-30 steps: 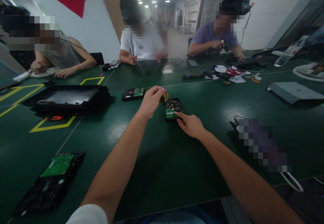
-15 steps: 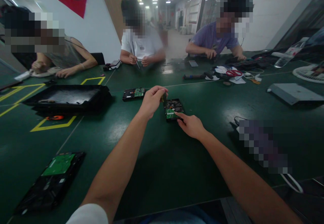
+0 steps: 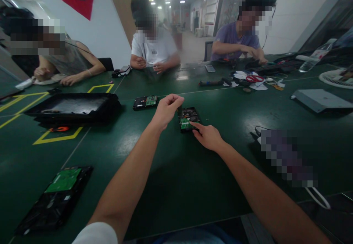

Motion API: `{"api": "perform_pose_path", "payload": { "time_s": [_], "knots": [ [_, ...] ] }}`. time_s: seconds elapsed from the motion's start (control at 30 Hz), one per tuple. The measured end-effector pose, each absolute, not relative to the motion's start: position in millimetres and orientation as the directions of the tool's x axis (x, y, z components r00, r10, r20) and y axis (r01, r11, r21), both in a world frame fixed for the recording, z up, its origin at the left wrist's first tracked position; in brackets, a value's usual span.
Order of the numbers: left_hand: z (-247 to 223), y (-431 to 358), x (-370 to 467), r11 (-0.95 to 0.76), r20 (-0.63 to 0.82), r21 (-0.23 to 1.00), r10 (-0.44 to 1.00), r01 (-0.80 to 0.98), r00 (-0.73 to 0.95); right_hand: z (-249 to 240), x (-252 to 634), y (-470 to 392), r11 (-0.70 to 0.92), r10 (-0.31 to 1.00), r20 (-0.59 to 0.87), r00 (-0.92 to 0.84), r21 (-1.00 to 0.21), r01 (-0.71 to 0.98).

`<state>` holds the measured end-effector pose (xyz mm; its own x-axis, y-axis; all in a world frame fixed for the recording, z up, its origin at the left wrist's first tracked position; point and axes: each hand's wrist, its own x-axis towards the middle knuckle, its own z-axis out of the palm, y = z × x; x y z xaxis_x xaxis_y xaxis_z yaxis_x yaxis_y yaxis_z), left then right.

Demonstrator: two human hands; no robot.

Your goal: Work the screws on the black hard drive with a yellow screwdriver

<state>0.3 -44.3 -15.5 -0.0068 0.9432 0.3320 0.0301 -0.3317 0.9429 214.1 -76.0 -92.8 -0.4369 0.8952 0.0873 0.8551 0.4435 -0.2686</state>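
An open-faced hard drive [image 3: 189, 116] with a green circuit board lies flat on the dark green table, in front of both my hands. My left hand [image 3: 167, 110] is closed in a pinch at its left edge, around a slim dark upright tool [image 3: 180, 110] like a screwdriver, mostly hidden by the fingers. On the drive's near right corner rests my right hand [image 3: 209, 135], its index finger stretched over the green board and its thumb by the edge, holding the drive. A second hard drive [image 3: 145, 102] lies just beyond my left hand.
Another hard drive [image 3: 56, 200] lies at near left, behind it a black tray [image 3: 74, 106]. At right are a blurred-out pouch-like item [image 3: 286, 159] and a grey metal box [image 3: 322, 100]. Red scissors [image 3: 254, 79] and scraps lie further back. Three people sit across the table.
My left hand's fingers have shifted slightly over the tool, its thumb side turned. My right hand stays in place. Across the table, the person in purple has moved their arms to the right.
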Motion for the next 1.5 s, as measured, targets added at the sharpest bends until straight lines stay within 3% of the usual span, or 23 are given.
{"api": "perform_pose_path", "payload": {
  "time_s": [0.3, 0.57, 0.87, 1.5],
  "knots": [
    [-13.5, -45.5, 1.6, -0.214, 0.222, 0.957, 0.975, -0.195, 0.018, -90.3, 213.5, -76.6, 0.432, 0.900, 0.068, -0.431, -0.279, 0.858],
    [-16.7, -42.9, -1.4, -0.278, 0.277, 0.960, 0.960, -0.017, -0.032, -92.9, 213.8, -76.1, 0.428, 0.903, 0.088, -0.420, -0.254, 0.867],
    [-7.9, -49.0, 1.7, -0.192, 0.205, 0.964, 0.977, -0.184, 0.053, -92.0, 214.4, -75.8, 0.434, 0.900, 0.094, -0.426, -0.274, 0.858],
    [-10.2, -47.2, 1.7, -0.191, 0.202, 0.964, 0.979, -0.187, 0.041, -91.7, 212.6, -75.7, 0.408, 0.912, 0.079, -0.403, -0.285, 0.868]
  ]
}}
